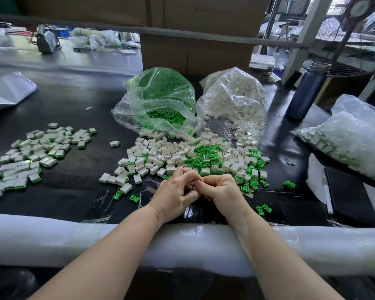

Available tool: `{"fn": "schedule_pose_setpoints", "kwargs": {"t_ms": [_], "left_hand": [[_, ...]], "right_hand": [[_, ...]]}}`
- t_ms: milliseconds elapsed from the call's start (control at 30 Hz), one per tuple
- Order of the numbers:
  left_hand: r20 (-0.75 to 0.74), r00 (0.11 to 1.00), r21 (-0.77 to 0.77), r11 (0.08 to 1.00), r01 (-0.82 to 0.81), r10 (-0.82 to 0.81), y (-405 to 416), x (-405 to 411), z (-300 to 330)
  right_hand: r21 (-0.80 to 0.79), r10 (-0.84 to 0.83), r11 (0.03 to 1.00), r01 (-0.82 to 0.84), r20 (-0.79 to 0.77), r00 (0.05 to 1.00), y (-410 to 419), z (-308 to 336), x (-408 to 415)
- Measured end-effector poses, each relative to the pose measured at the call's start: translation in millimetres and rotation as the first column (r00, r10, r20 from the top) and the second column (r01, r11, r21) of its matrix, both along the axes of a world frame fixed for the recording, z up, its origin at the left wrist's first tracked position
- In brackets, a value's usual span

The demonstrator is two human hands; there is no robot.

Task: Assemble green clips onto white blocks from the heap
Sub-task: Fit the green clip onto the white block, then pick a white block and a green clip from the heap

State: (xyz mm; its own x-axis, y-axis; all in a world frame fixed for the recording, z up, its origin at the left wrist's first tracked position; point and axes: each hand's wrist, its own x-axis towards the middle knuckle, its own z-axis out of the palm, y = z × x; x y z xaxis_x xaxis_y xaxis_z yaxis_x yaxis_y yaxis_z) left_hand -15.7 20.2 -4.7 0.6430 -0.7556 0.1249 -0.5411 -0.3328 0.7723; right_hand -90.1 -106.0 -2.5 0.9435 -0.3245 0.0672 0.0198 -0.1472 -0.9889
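Observation:
A mixed heap of white blocks and green clips lies on the black table just beyond my hands. My left hand and my right hand meet at the near edge of the heap. Their fingers are curled and the fingertips press together around a small part, which the fingers hide. Loose green clips lie scattered to the right of my right hand, and more to the left of my left hand. A pile of assembled blocks with green edges is spread at the left.
An open bag of green clips and an open bag of white blocks stand behind the heap. Another filled bag sits at the right beside a dark blue bottle. A white foam pad covers the table's front edge. Cardboard boxes stand behind.

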Motion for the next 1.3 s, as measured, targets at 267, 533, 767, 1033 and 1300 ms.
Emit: {"fn": "schedule_pose_setpoints", "kwargs": {"t_ms": [267, 533, 767, 1033, 1300], "left_hand": [[-0.011, 1.000, -0.006, 1.000, 0.002, -0.002, 0.6, 0.1, -0.8], [0.049, 0.999, 0.025, 1.000, 0.018, -0.019, -1.1, 2.4, -4.7], [-0.002, 1.000, -0.027, 1.000, -0.001, 0.001, 0.3, -0.4, -0.6], [-0.129, 0.989, -0.195, 0.976, -0.096, 0.071, 0.4, 1.0, -0.3], [-0.169, 0.983, -0.163, 0.981, -0.102, 0.074, -0.7, -0.1, -0.5]], "right_hand": [[-0.009, 0.021, 1.000, -0.021, 0.006, 1.000, 1.1, 1.3, -0.2], [0.014, 0.016, 1.000, -0.016, 0.023, 1.000, -0.4, 0.0, -0.4], [0.005, 0.010, 1.000, -0.010, 0.043, 0.999, 0.8, -2.0, 2.5], [-0.094, -0.146, 0.983, 0.157, 0.116, 0.982, -3.7, -3.9, 3.3], [-0.291, -0.163, 0.939, 0.181, 0.088, 0.983, -0.7, -1.5, 2.1]]}}
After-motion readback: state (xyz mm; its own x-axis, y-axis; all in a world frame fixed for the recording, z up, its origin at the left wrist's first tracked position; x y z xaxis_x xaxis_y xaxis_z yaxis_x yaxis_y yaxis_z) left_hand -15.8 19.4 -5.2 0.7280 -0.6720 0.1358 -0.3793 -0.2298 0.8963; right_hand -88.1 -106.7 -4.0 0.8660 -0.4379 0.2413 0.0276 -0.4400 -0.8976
